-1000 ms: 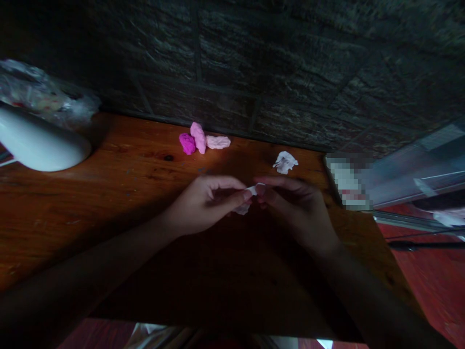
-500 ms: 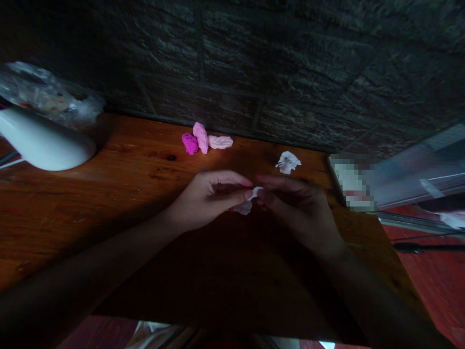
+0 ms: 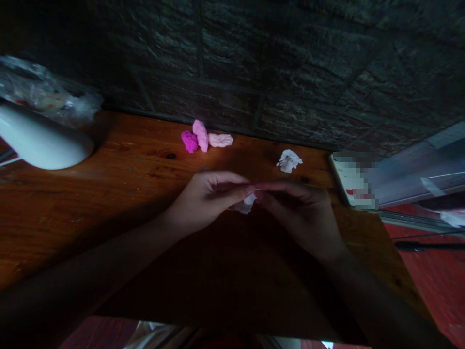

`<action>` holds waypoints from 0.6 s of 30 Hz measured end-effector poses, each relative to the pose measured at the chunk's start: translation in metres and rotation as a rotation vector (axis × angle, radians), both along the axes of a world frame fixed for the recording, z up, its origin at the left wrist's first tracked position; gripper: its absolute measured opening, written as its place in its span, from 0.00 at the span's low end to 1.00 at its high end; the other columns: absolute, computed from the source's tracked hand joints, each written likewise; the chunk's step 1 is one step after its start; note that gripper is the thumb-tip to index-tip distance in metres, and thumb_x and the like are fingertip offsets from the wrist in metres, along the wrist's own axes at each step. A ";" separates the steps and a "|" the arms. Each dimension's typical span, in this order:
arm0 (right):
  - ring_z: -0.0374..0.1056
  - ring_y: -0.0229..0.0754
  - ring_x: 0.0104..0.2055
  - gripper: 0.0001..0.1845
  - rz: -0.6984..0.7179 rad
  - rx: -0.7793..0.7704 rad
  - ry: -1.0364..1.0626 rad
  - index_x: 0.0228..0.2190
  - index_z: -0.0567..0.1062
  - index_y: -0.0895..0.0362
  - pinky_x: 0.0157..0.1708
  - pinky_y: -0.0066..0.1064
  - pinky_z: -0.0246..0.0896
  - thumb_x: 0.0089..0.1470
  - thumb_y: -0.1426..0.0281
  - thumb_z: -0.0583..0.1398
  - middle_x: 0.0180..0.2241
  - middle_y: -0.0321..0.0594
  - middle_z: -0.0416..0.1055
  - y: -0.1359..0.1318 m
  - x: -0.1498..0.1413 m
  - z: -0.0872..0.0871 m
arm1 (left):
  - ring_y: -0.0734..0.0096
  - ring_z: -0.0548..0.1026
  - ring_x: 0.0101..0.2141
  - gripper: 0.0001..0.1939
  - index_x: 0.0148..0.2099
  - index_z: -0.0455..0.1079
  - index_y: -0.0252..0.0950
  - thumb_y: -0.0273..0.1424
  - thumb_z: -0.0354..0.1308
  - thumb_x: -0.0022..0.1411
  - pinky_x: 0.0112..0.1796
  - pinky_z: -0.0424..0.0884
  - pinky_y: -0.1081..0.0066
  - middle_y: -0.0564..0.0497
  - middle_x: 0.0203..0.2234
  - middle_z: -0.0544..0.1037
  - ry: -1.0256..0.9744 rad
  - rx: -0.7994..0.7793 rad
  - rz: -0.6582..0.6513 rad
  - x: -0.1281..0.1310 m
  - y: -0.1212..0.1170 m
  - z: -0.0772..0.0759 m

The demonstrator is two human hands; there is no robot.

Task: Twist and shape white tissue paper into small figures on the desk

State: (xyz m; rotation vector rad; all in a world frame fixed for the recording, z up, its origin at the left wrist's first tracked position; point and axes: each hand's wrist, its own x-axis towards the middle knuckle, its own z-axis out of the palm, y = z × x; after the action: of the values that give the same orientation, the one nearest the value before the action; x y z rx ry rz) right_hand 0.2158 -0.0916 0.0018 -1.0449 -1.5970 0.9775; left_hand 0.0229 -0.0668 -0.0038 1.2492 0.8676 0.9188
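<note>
Over the wooden table, my left hand pinches a small piece of thin white clay between thumb and fingers. Its lower part hangs below the fingertips, pale and ruffled; the rest is hidden by the fingers. My right hand meets the left at the fingertips, its thumb and forefinger closed on the right edge of the same piece. Beyond the right hand lies a ruffled white clay piece. Farther back rest three clay lumps: a magenta lump, a pink lump and a pale pink lump.
A white lamp-like object stands at the left before a clear plastic bag. A phone, partly blurred, lies near the right edge of the wooden table. A dark brick-patterned wall rises behind.
My right fingertips have shifted from the front of the white clay to its upper edge, with thumb and forefinger now closer together. The left hand has barely moved.
</note>
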 end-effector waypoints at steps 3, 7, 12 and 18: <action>0.81 0.40 0.40 0.11 0.017 -0.016 -0.006 0.40 0.84 0.51 0.43 0.31 0.78 0.56 0.76 0.67 0.39 0.35 0.84 0.000 0.001 -0.001 | 0.70 0.81 0.31 0.08 0.39 0.80 0.32 0.30 0.69 0.58 0.36 0.78 0.71 0.50 0.31 0.84 -0.025 -0.048 0.017 0.000 0.001 -0.001; 0.81 0.41 0.41 0.09 0.021 -0.062 0.032 0.41 0.83 0.51 0.44 0.33 0.79 0.58 0.72 0.66 0.40 0.36 0.84 0.001 0.002 -0.002 | 0.69 0.81 0.31 0.08 0.39 0.79 0.32 0.30 0.70 0.57 0.36 0.78 0.70 0.50 0.31 0.84 -0.049 -0.089 0.009 0.000 0.001 0.000; 0.81 0.39 0.37 0.07 0.010 -0.097 0.086 0.40 0.83 0.51 0.39 0.30 0.79 0.58 0.70 0.67 0.37 0.35 0.84 0.003 0.003 -0.003 | 0.68 0.82 0.32 0.09 0.39 0.79 0.33 0.30 0.71 0.56 0.37 0.78 0.69 0.49 0.31 0.84 -0.088 -0.099 -0.013 0.001 0.001 0.000; 0.81 0.40 0.38 0.07 -0.005 -0.134 0.092 0.39 0.83 0.52 0.39 0.32 0.79 0.57 0.67 0.68 0.38 0.37 0.84 0.003 0.003 -0.002 | 0.68 0.82 0.32 0.10 0.38 0.77 0.32 0.30 0.71 0.56 0.35 0.78 0.70 0.49 0.30 0.84 -0.070 -0.052 -0.012 0.002 0.001 -0.001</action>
State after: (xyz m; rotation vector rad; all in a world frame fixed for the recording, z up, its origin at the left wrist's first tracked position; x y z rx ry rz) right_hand 0.2183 -0.0884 -0.0001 -1.0781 -1.4702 1.1259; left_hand 0.0249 -0.0660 -0.0046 1.1700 0.8228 0.9195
